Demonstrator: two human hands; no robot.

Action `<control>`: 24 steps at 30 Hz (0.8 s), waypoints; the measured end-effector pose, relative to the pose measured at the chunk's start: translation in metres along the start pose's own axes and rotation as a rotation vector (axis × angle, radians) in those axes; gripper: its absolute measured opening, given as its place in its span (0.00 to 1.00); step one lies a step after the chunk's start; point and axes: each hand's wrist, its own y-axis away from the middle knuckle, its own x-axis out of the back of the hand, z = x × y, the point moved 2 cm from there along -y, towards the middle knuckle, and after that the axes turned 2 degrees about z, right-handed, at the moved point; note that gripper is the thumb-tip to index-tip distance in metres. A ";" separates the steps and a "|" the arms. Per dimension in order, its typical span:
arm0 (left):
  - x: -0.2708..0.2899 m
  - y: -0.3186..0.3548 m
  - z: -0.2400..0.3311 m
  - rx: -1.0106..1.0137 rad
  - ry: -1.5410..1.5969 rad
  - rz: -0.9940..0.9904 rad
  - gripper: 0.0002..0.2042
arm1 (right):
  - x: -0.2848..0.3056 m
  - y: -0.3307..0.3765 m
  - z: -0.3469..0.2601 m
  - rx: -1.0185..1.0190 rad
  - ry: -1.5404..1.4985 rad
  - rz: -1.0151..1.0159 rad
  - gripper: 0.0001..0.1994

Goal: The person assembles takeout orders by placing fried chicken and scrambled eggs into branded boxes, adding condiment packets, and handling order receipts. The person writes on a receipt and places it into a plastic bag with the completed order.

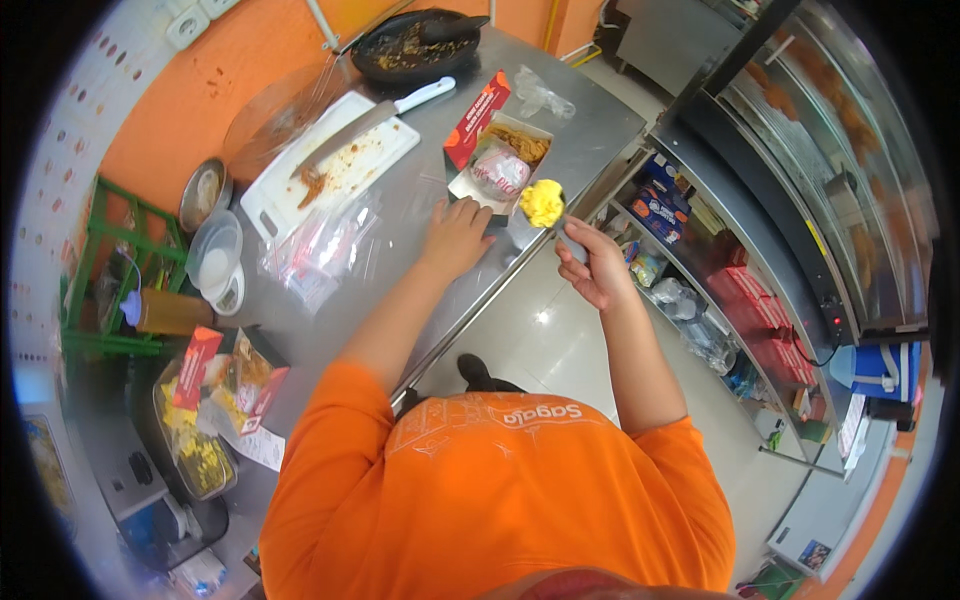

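Observation:
My right hand [595,262] is closed round the handle of a dark spoon [563,218]. A heap of yellow scrambled egg [542,203] sits in its bowl, just right of an open food box [463,188]. Inside the box lie a paper-wrapped round bundle [500,172] and a piece of golden-brown fried food [527,143]. The red lid stands raised on the box's left side. My left hand [460,236] rests at the box's near edge with its fingers stretched out, touching it.
On the steel table are a white cutting board [375,165] with a knife [345,137], a black mortar [395,55], plastic bags [325,255] and a white scale [228,292]. A second filled box [240,375] stands by a yellow-food container [208,465]. Display shelves [745,210] stand to the right.

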 end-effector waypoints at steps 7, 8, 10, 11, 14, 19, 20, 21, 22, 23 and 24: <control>0.049 0.111 0.001 0.215 -0.022 0.161 0.16 | -0.062 -0.043 0.042 -0.156 0.613 -0.275 0.24; 0.056 0.130 0.002 0.260 -0.022 0.164 0.16 | -0.072 -0.044 0.054 -0.135 0.714 -0.322 0.24; 0.069 0.164 0.003 0.346 -0.024 0.175 0.16 | -0.087 -0.038 0.082 -0.082 0.945 -0.363 0.23; 0.074 0.181 0.003 0.375 -0.030 0.213 0.17 | -0.096 -0.033 0.100 0.040 1.196 -0.313 0.23; 0.084 0.232 0.006 0.486 -0.060 0.295 0.18 | -0.121 -0.008 0.140 0.737 1.818 -0.536 0.24; 0.096 0.299 0.003 0.633 -0.145 0.377 0.16 | -0.157 0.001 0.187 0.743 1.723 -0.685 0.26; 0.097 0.309 0.003 0.647 -0.149 0.393 0.15 | -0.164 0.002 0.195 0.763 1.743 -0.690 0.27; 0.099 0.318 0.001 0.656 -0.150 0.406 0.15 | -0.170 0.003 0.203 0.769 1.765 -0.689 0.27; 0.102 0.326 -0.001 0.659 -0.152 0.418 0.14 | -0.174 0.006 0.210 0.795 1.753 -0.687 0.27; 0.104 0.333 -0.003 0.676 -0.141 0.431 0.14 | -0.178 0.011 0.215 0.807 1.744 -0.680 0.27; 0.108 0.338 -0.004 0.687 -0.128 0.442 0.14 | -0.181 0.016 0.221 0.818 1.734 -0.669 0.27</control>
